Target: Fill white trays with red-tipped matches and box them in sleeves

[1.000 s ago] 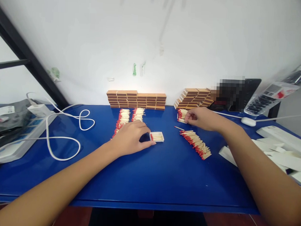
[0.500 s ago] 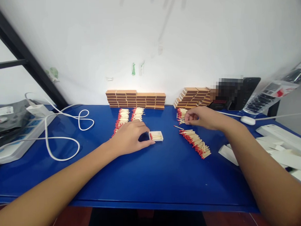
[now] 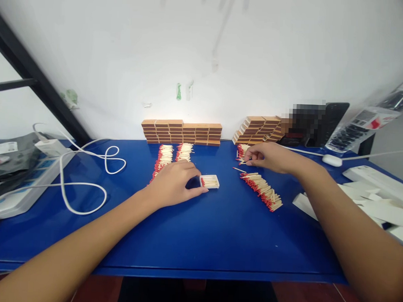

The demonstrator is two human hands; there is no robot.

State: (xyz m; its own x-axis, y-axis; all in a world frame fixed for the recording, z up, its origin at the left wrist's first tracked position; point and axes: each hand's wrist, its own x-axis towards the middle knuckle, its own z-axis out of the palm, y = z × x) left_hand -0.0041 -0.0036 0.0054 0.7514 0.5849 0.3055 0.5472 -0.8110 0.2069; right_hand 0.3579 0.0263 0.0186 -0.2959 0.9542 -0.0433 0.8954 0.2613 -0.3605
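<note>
My left hand (image 3: 177, 183) is closed on the left end of a small white matchbox tray (image 3: 214, 187), with thumb and index finger at its corners. Several red-tipped matches lie in the tray. Partly behind that hand stretch two rows of matches, a left row (image 3: 165, 153) and a right row (image 3: 184, 151). At a far-right pile of matches (image 3: 242, 150), my right hand (image 3: 262, 156) has its fingertips pinched together on a match; the fingers hide part of it. One loose match (image 3: 239, 169) lies just below, above a slanting row of matches (image 3: 261, 190).
Matchboxes are stacked against the wall in a left stack (image 3: 182, 133) and a right stack (image 3: 257, 130). A white cable (image 3: 83, 184) loops at left beside a power strip (image 3: 24, 191). White cardboard pieces (image 3: 378, 205), a phone (image 3: 328, 124) and a water bottle (image 3: 361, 123) are at right.
My right hand has shifted slightly to the left and down at the far-right pile, its fingertips closing on a match. The left hand and tray have barely moved.
</note>
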